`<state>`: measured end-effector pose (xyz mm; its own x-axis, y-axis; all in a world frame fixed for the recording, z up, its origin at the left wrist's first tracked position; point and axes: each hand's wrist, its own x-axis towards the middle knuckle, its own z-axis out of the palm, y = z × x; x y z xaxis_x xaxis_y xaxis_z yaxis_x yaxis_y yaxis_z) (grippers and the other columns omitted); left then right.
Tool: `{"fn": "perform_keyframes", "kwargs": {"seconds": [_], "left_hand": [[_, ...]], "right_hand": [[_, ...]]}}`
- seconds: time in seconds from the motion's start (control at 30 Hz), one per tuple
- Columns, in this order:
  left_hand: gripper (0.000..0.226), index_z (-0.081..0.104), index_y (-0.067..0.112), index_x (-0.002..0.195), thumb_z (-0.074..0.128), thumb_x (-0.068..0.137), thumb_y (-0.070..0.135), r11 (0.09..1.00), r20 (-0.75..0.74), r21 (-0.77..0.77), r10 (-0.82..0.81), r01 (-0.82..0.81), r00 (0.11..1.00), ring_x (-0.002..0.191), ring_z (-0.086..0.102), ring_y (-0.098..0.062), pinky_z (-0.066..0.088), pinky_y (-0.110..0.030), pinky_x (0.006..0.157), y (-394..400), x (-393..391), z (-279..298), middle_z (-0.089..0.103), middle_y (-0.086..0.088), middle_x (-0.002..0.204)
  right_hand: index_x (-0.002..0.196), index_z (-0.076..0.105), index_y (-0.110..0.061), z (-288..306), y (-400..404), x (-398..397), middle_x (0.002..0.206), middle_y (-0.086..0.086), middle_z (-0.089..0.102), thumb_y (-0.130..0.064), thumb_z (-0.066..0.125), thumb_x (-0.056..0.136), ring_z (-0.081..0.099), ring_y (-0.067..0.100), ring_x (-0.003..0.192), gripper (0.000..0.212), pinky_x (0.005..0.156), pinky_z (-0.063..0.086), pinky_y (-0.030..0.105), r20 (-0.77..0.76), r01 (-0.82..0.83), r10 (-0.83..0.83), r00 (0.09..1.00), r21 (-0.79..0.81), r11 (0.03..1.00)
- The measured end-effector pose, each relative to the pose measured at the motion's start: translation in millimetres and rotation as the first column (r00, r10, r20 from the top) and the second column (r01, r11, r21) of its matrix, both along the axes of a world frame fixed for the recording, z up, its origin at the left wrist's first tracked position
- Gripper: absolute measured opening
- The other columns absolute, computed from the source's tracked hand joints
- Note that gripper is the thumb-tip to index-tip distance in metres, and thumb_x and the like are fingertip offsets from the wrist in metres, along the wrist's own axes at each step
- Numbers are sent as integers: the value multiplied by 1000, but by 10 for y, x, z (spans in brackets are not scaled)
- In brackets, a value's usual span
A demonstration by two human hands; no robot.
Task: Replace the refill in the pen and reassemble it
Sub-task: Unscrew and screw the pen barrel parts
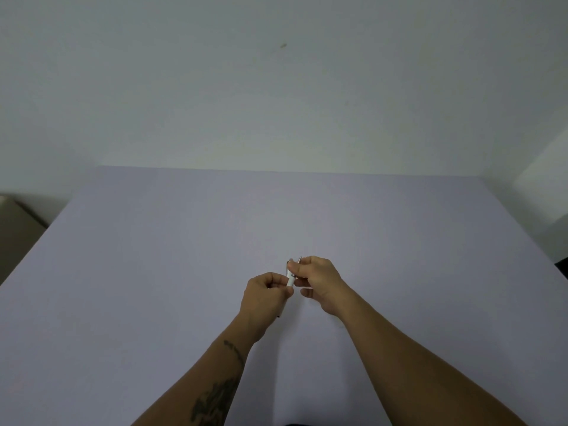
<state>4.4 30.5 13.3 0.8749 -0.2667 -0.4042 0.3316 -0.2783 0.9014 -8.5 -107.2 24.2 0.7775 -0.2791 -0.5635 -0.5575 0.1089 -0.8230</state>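
A small white pen [290, 276] with a metal clip sits between both hands above the middle of the table [153, 256]. My left hand [267, 298] pinches the white barrel at its lower end. My right hand [319, 279] grips the upper end, where a thin metal tip [300, 259] pokes out above the fingers. A dark bit [278, 316] shows under my left hand; I cannot tell what it is. Most of the pen is hidden by my fingers.
The pale lavender table runs to a white wall at the back. A beige object [15, 222] stands off the table's left edge. A dark shape [561, 267] lies past the right edge.
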Motion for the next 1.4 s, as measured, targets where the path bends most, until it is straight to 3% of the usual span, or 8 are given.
{"fn": "perform_keyframes", "kwargs": {"seconds": [0.13, 0.27, 0.4, 0.5, 0.6, 0.97, 1.2, 1.4], "left_hand": [[10, 70, 10, 83, 64, 86, 2, 1000, -1, -1, -2, 2, 1000, 65, 55, -17, 49, -23, 52, 27, 7, 24, 62, -8, 74], [8, 71, 8, 84, 66, 85, 2, 1000, -4, 4, 3, -3, 1000, 62, 54, -16, 47, -23, 50, 69, 7, 22, 60, -7, 71], [9, 71, 9, 84, 65, 86, 3, 1000, -8, -2, -2, 2, 1000, 66, 56, -18, 49, -24, 54, 82, 0, 29, 62, -8, 74], [7, 71, 6, 88, 66, 85, 3, 1000, -16, -10, 2, -2, 1000, 63, 55, -17, 49, -24, 52, 125, -17, 26, 61, -7, 73], [6, 72, 6, 87, 66, 85, 4, 1000, -16, 5, 22, -22, 1000, 64, 55, -16, 49, -24, 54, 178, -5, 25, 61, -6, 72], [9, 72, 11, 82, 67, 83, 4, 1000, 3, 18, 10, -10, 1000, 69, 61, -19, 55, -30, 62, 200, -20, -11, 66, -5, 72], [7, 72, 10, 84, 67, 84, 5, 999, 24, 51, 5, -6, 1000, 75, 61, -21, 54, -31, 65, 177, -5, -10, 65, -5, 76], [7, 72, 7, 90, 66, 85, 6, 997, 31, 73, 0, -2, 1000, 68, 60, -18, 54, -26, 58, 133, -19, -22, 65, -7, 76]], "right_hand": [[108, 75, -11, 62, -25, -35, 102, 8, 70, -14, 59, 91, 64, 22, 92, 23, 75, 49, 33, 5, 13, -14, 1000, 124, 992], [96, 76, -11, 104, 17, -46, 96, 4, 70, -10, 61, 93, 60, 17, 85, 16, 72, 50, 29, 0, -15, 15, 1000, 33, 999], [75, 62, -16, 84, 54, -35, 87, 4, 66, -13, 67, 90, 59, 17, 80, 16, 69, 49, 30, -2, 6, -6, 1000, -7, 1000], [84, 68, -14, 91, 77, -50, 89, 4, 67, -16, 67, 90, 60, 18, 82, 6, 70, 50, 30, 18, -1, 1, 1000, 1, 1000], [102, 75, -12, 135, 79, -45, 94, 5, 69, -14, 61, 94, 60, 18, 86, 16, 73, 51, 31, 32, 1, -3, 999, 62, 998], [83, 62, -13, 114, 158, 16, 94, 8, 67, -18, 65, 92, 60, 18, 81, 11, 68, 51, 30, 25, -21, 24, 999, -112, 994], [101, 75, -10, 170, 98, -45, 91, 3, 68, -16, 64, 94, 61, 18, 86, 15, 76, 51, 33, 46, -50, 49, 998, 32, 998], [75, 60, -14, 119, 101, -5, 93, 9, 68, -18, 69, 90, 60, 19, 83, 18, 68, 50, 30, 32, -25, 27, 999, -53, 998]]}}
